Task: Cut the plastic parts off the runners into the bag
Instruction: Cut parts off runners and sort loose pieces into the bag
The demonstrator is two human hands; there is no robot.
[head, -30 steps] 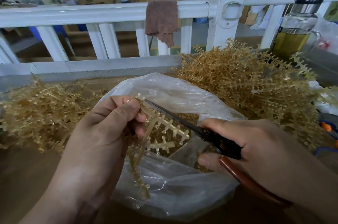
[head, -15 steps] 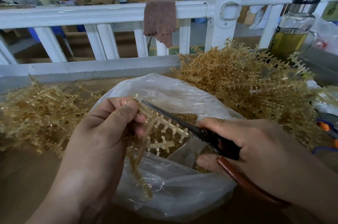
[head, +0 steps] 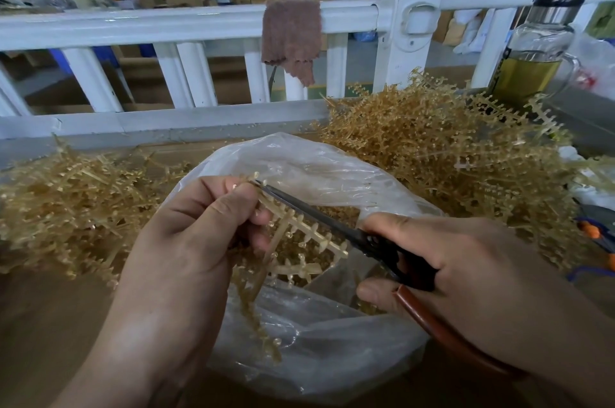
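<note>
- The left hand (head: 186,241) held an amber runner (head: 319,236) above the open bag (head: 316,168). Its grip was clamped on the runner's top end, thumb over the curled fingers.
- The runner hung down from that hand. One toothed branch reached right toward the scissors (head: 309,211), and a longer stem trailed down over the bag's near side.
- The right hand (head: 466,274) had its grip closed round the scissors' handles, one of them sleeved in red-brown. The forefinger lay along the top and the thumb sat underneath.
- The dark blades looked nearly together. They lay along the upper edge of the branch, with their tip at the runner just beside the left thumb.
- Small amber pieces (head: 339,214) lay inside the bag, seen through the clear plastic.
- The bag sat on the brown counter (head: 40,324) between two heaps of runners, the left pile (head: 66,208) and the taller right pile (head: 449,158).
- A white rail (head: 149,25) ran behind the counter, with a brown cloth (head: 289,31) draped over it.
- A glass bottle (head: 535,58) holding yellowish liquid stood behind the right pile.
- An orange tool (head: 599,234) lay at the right edge, cropped too much to identify.
</note>
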